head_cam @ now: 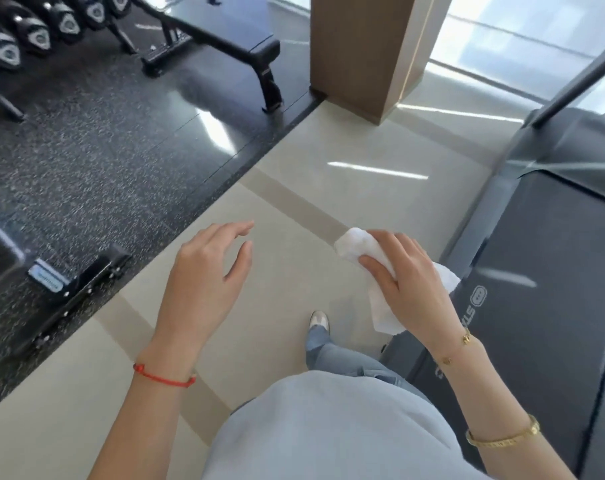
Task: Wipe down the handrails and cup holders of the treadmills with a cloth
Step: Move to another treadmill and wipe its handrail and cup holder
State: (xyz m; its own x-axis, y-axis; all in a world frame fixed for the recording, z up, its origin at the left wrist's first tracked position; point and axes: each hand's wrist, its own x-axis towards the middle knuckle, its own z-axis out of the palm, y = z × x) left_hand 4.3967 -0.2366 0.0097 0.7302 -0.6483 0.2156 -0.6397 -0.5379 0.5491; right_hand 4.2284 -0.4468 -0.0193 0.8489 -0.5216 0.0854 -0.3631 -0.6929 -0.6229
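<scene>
My right hand [406,282] grips a crumpled white cloth [354,245] in the air over the beige floor, just left of a treadmill. The dark grey treadmill [543,258] fills the right side, showing its running belt and side rail. One slanted upright bar of the treadmill [578,77] rises at the upper right. No handrail top or cup holder is in view. My left hand [207,271] hovers empty over the floor with fingers spread, a red string on its wrist.
A brown square pillar [363,53] stands ahead on the beige tile floor [311,178]. On the black rubber mat to the left are a weight bench [225,39], a dumbbell rack [34,32] and a machine base [72,289]. My foot [320,322] steps forward.
</scene>
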